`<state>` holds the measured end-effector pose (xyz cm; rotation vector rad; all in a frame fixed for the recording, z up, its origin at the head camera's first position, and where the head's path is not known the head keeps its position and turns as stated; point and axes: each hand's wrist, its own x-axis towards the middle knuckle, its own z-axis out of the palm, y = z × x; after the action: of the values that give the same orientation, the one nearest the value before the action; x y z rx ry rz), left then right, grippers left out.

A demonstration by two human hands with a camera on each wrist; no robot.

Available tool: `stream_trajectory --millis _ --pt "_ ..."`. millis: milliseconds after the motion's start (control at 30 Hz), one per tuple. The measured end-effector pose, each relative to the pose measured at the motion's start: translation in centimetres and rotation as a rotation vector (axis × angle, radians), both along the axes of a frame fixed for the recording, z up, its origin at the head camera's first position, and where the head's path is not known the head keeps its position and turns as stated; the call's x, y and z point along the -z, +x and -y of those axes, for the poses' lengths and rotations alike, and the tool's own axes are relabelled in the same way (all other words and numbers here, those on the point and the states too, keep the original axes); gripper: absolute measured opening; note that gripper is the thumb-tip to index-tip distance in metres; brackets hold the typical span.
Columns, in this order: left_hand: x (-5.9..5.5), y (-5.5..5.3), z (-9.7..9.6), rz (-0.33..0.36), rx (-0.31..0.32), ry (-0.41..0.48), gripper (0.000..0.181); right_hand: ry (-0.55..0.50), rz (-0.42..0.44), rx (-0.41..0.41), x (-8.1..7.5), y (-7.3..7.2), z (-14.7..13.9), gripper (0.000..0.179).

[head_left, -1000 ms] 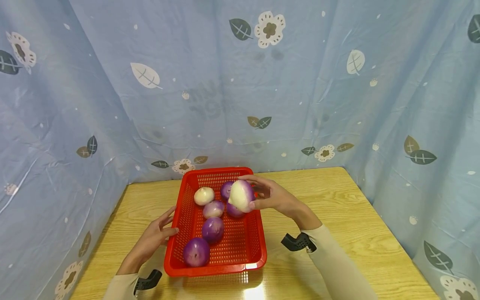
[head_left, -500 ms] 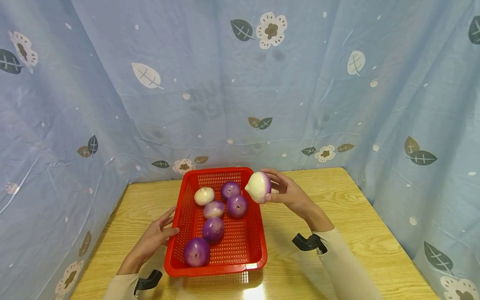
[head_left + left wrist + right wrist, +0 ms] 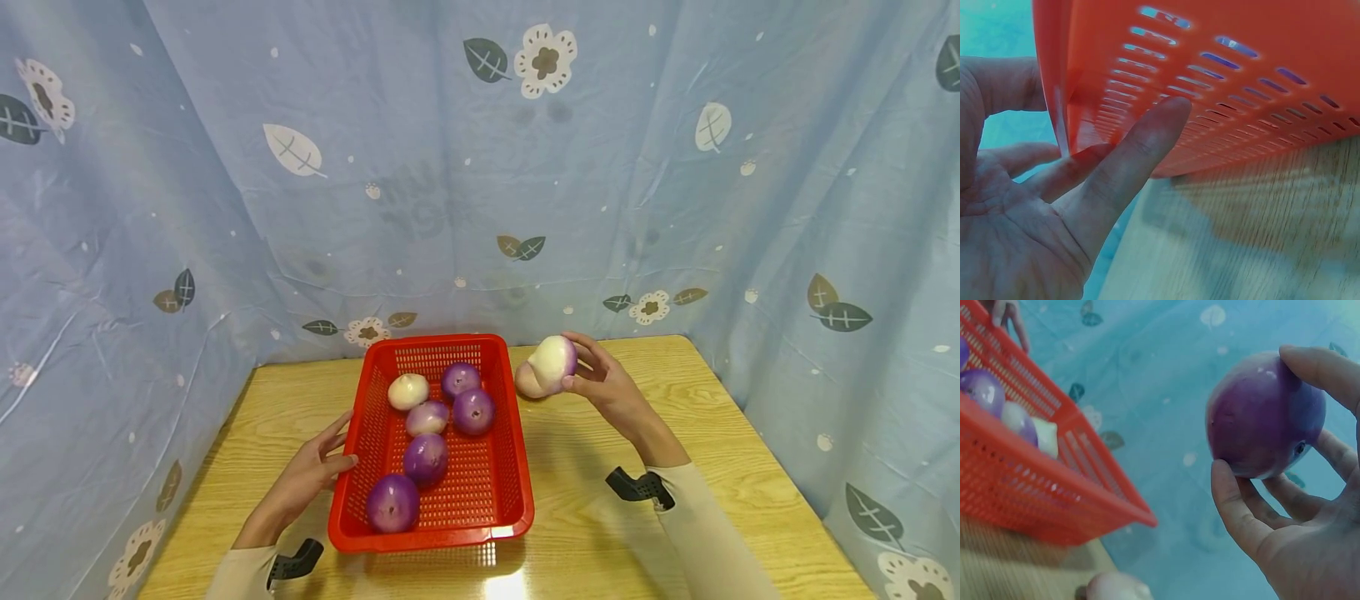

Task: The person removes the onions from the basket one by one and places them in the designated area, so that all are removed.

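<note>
My right hand (image 3: 615,392) holds a purple-and-white turnip (image 3: 553,363) by its sides, thumb and fingertips spread around it, to the right of the red basket (image 3: 513,467). The right wrist view shows its purple top with a small dark scar. Behind it on the table lies a pale pinkish turnip (image 3: 527,382), partly hidden. At the basket's left side, my left hand (image 3: 309,475) grips the rim, with the thumb over the edge and fingers against the outer slotted wall. Inside the basket lie several turnips, among them a mostly white one (image 3: 408,392) and a large purple one (image 3: 393,503).
The basket stands on a wood-grain table (image 3: 637,475). A blue curtain (image 3: 480,183) with leaf and flower prints hangs behind the table and on both sides.
My right hand has carried the turnip from over the basket rightward past its rim. The purple turnips beneath and the pale one on the table now show. My left hand stays put.
</note>
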<state>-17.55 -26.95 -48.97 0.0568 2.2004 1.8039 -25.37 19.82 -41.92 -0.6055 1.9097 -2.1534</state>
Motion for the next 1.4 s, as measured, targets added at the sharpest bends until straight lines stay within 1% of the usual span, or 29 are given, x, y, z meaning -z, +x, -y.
stream_trajectory --millis 133,367,567,667,833,900,1067,1267,1400 --pt "-0.1 0.0 0.1 0.002 -0.001 0.016 0.080 -0.016 0.012 0.056 0.8 -0.4 -0.5 0.062" --pt "-0.2 0.0 0.0 0.010 -0.003 0.030 0.080 -0.097 0.063 0.163 2.1 -1.1 -1.1 0.061" --pt "-0.2 -0.1 0.0 0.016 -0.005 0.022 0.080 -0.084 0.129 0.301 3.2 -1.9 -1.6 0.065" --pt "-0.2 -0.1 -0.1 0.015 -0.021 0.011 0.080 -0.056 0.135 0.360 4.0 -2.7 -2.0 0.066" --pt "-0.2 0.0 -0.1 0.003 -0.019 -0.003 0.080 0.032 0.119 0.433 5.1 -3.8 -2.5 0.069" --pt "-0.2 0.0 -0.1 0.002 -0.008 -0.002 0.080 0.087 0.113 0.464 5.5 -4.1 -2.7 0.070" --pt "-0.2 0.0 -0.1 0.012 -0.006 0.029 0.080 0.216 0.113 0.518 6.4 -4.8 -3.3 0.072" --pt "-0.1 0.0 -0.2 0.008 -0.002 0.043 0.080 0.321 0.135 0.550 7.3 -5.8 -3.6 0.074" --pt "-0.1 0.0 -0.2 0.008 -0.004 0.042 0.079 0.411 0.130 0.538 8.1 -6.5 -3.7 0.076"
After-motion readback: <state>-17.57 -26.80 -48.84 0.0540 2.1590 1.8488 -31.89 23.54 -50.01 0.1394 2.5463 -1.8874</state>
